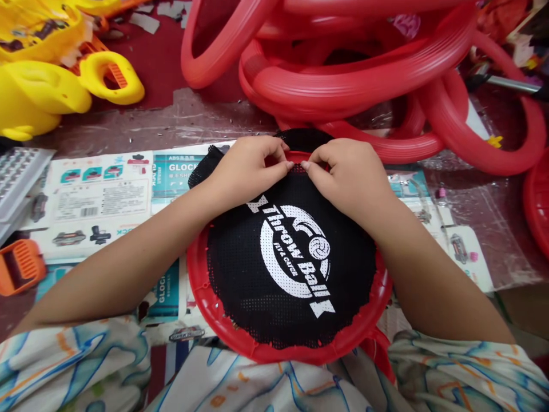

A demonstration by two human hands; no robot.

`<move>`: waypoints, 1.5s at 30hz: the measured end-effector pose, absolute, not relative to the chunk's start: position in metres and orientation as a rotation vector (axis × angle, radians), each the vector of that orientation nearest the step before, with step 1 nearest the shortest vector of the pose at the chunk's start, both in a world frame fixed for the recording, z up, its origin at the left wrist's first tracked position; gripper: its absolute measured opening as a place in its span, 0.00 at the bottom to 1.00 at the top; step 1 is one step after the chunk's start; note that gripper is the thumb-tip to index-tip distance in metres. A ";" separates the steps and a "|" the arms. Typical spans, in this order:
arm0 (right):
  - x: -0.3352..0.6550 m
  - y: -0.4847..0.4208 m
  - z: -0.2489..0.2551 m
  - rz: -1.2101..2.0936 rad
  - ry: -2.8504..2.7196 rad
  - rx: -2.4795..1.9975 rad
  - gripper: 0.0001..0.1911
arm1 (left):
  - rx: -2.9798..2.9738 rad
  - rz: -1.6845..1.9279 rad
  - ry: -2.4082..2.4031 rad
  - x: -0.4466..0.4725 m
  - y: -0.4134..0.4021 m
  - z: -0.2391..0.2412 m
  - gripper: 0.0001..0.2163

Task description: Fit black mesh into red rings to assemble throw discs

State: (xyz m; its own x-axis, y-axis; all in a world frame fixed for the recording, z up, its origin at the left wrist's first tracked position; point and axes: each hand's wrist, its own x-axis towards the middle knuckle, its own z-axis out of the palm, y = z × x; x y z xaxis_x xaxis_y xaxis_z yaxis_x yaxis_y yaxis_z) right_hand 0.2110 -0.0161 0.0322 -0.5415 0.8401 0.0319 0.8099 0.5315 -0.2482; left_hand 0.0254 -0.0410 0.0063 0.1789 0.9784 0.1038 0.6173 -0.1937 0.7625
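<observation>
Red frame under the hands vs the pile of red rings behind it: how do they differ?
1. The red frame has black mesh stretched across it; the red rings show none.
2. The red frame has small nubs along its rim; the red rings have fine lengthwise grooves.
3. Both hands, left and right, work at the red frame's far edge; the red rings lie tangled in a loose heap.
Shared: red, curved, smooth-looking.

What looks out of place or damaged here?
The black mesh looks askew: its far-left edge bunches outside the red hoop, while the near edge lies within it. White scraps litter the far left. No clear damage shows.
</observation>
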 end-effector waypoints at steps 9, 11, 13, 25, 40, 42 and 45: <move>0.211 -0.019 0.032 0.288 -2.544 -1.499 0.13 | 1.838 0.736 1.558 0.029 -0.039 0.012 0.09; 0.210 -0.020 0.032 0.275 -2.547 -1.490 0.13 | 1.832 0.730 1.550 0.028 -0.039 0.012 0.09; 0.209 -0.020 0.033 0.278 -2.558 -1.480 0.13 | 1.812 0.741 1.528 0.027 -0.038 0.012 0.08; 0.223 -0.026 0.056 0.376 -2.558 -1.593 0.07 | 1.821 0.736 1.472 0.017 -0.039 0.014 0.07; 0.222 -0.028 0.062 0.485 -2.745 -1.554 0.11 | 2.150 0.599 1.387 0.024 -0.045 0.020 0.09; 0.222 -0.025 0.058 0.457 -2.680 -1.497 0.12 | 2.079 0.608 1.510 0.025 -0.046 0.018 0.09; 0.221 -0.021 0.051 0.427 -2.610 -1.429 0.12 | 2.033 0.628 1.621 0.026 -0.048 0.019 0.09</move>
